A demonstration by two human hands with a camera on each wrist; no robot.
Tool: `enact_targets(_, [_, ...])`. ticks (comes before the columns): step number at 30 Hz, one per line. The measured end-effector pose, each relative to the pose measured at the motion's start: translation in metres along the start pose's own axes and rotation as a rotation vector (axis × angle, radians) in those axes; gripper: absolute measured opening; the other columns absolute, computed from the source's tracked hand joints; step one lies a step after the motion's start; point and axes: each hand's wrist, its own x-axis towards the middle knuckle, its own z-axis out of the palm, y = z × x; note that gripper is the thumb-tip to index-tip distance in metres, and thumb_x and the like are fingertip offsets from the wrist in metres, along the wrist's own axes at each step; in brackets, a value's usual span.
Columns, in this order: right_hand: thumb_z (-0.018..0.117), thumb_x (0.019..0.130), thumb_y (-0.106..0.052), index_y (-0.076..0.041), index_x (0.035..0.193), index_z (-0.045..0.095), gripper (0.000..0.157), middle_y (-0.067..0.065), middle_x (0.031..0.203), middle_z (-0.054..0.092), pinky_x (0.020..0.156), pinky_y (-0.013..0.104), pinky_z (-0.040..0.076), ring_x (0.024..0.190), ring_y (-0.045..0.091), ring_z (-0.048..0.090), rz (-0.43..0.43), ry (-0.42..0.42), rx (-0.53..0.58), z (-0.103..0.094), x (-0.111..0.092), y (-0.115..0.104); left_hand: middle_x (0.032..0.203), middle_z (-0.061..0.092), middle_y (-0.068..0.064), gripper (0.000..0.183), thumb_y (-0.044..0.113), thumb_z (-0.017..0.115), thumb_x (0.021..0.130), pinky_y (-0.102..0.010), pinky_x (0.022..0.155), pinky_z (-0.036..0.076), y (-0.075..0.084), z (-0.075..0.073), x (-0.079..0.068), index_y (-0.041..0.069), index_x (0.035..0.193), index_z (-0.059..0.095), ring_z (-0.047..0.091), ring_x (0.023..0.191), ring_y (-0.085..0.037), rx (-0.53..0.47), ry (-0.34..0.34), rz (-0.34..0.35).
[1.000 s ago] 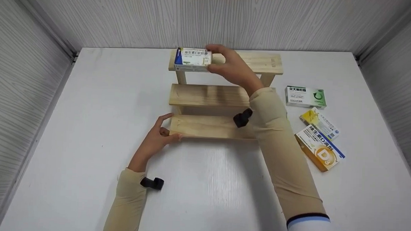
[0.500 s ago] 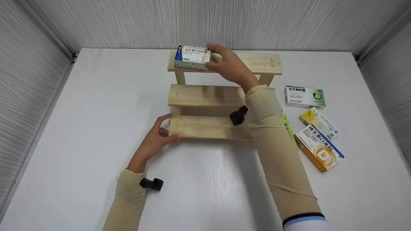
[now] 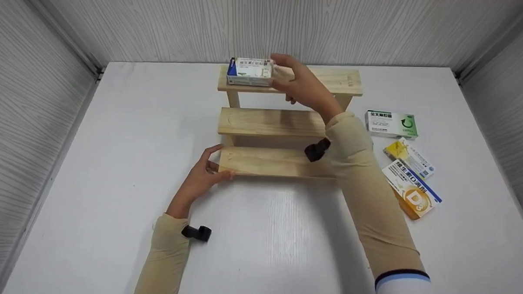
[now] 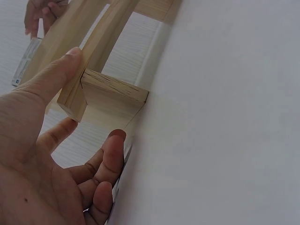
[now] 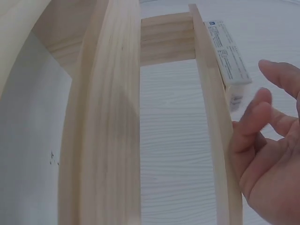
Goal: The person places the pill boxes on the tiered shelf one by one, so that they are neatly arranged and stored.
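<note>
the right hand's grip (image 3: pixel 305 85) is standing apart, thumb and fingers curving just beside the white-and-blue box (image 3: pixel 250 72), which is resting on the left end of the wooden stand (image 3: pixel 256 121)'s top shelf (image 3: pixel 335 81). the left hand (image 3: pixel 199 177) is pinching the bottom shelf (image 3: pixel 272 162)'s left end. three more boxes (image 3: pixel 411 158) are lying rightward on the tabletop (image 3: pixel 263 234).

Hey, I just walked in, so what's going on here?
A person is at a three-step wooden stand with some small boxes. A white-and-blue box lies at the left end of the top step. The right hand is just by that box's right end, seemingly not gripping it, while the left hand holds the left end of the lowest step. On the table, right of the stand, are a green-and-white box, a yellow-and-white box and an orange-and-white box.
</note>
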Motion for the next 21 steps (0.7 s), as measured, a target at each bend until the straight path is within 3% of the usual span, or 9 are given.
enact_targets(7, [0.06,0.095,-0.03,-0.026,0.149,0.033,0.061,-0.002,0.15,0.037,0.07,0.024,0.049,0.083,0.012,0.06,-0.097,0.071,0.03,-0.032,-0.024,0.009,0.105,0.054,-0.014,0.086,0.033,0.077,0.083,-0.028,0.07,0.04,0.0,-0.001,0.003,0.026,0.152,0.026,0.048,0.087,-0.019,0.031,0.005,-0.018])
enact_targets(12, [0.061,0.096,-0.028,-0.024,0.147,0.036,0.058,0.004,0.146,0.042,0.071,0.021,0.05,0.086,0.011,0.062,-0.133,0.182,0.056,-0.058,-0.043,0.021,0.104,0.055,-0.014,0.088,0.042,0.078,0.08,-0.029,0.071,0.04,0.0,-0.003,0.004,0.03,0.151,0.027,0.049,0.089,-0.019,0.049,0.019,-0.005])
enact_targets(21, [0.063,0.094,-0.026,-0.022,0.145,0.041,0.055,0.006,0.14,0.048,0.085,0.02,0.045,0.105,0.008,0.058,-0.094,0.38,0.077,-0.107,-0.083,0.063,0.099,0.056,-0.013,0.087,0.043,0.077,0.08,-0.029,0.07,0.04,0.001,-0.003,0.002,0.03,0.15,0.028,0.049,0.083,-0.019,0.043,0.02,-0.004])
